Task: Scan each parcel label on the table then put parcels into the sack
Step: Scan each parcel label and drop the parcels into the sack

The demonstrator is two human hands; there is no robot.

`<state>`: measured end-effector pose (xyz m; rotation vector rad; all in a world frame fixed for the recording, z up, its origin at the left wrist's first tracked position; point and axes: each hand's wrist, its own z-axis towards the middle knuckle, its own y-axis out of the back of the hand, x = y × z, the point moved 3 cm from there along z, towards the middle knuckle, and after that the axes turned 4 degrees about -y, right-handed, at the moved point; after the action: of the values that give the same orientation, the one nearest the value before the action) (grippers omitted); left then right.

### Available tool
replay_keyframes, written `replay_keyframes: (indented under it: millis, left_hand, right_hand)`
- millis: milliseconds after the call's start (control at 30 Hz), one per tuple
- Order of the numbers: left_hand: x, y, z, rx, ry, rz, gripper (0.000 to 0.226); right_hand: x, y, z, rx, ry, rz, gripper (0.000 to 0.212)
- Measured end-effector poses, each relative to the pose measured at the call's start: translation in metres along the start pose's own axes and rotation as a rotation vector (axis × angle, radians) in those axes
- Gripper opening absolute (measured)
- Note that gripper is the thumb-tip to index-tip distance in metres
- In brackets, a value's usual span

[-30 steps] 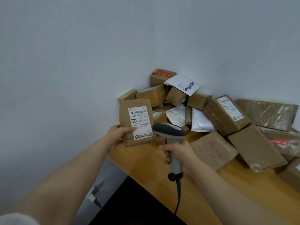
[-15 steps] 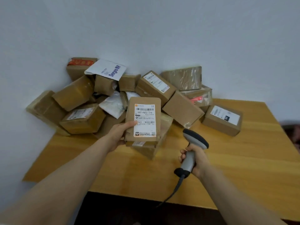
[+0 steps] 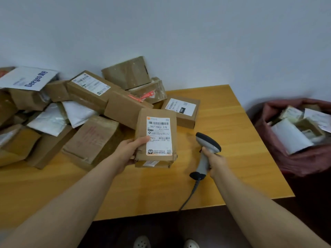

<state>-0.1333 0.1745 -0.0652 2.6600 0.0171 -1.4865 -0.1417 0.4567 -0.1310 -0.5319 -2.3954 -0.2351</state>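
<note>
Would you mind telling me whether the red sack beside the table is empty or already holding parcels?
Partly filled: the sack gapes open, with boxes and white mailers showing inside.

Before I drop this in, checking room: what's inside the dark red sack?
The dark red sack holds a white plastic mailer and small cardboard boxes, piled near its rim; anything beneath is covered.

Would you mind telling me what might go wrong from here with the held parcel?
1. The left hand holds the parcel by one edge, with what seems a second packet beneath; that could slip out.
2. The sack already looks heaped, so a dropped parcel may slide off.
3. The scanner cable trails over the table edge and might snag.
</note>
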Motion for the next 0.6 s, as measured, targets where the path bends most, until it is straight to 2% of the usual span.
replay_keyframes:
  millis: [100,233,300,367,500,600]
  left_hand:
    - [0.001,-0.022,0.002,0.004,0.003,0.061,0.057]
    - [-0.012,-0.046,0.016,0.055,-0.008,0.114,0.072]
    - [-0.02,-0.064,0.023,0.095,-0.007,0.12,0.069]
    - [-0.028,-0.084,0.03,0.133,-0.019,0.121,0.061]
    - [-0.051,-0.142,0.05,0.21,-0.032,0.109,0.055]
    - [-0.072,-0.203,0.059,0.292,-0.058,0.105,0.052]
  right_hand:
    - [0.006,0.009,0.017,0.005,-0.024,-0.053,0.051]
    - [0.009,0.021,0.033,0.04,-0.041,-0.129,0.049]
    - [0.012,0.031,0.035,0.04,-0.056,-0.191,0.053]
    - [0.017,0.047,0.034,-0.011,-0.077,-0.24,0.055]
    - [0.051,0.099,0.033,-0.165,0.016,-0.397,0.045]
    - [0.077,0.152,0.037,-0.249,0.078,-0.412,0.054]
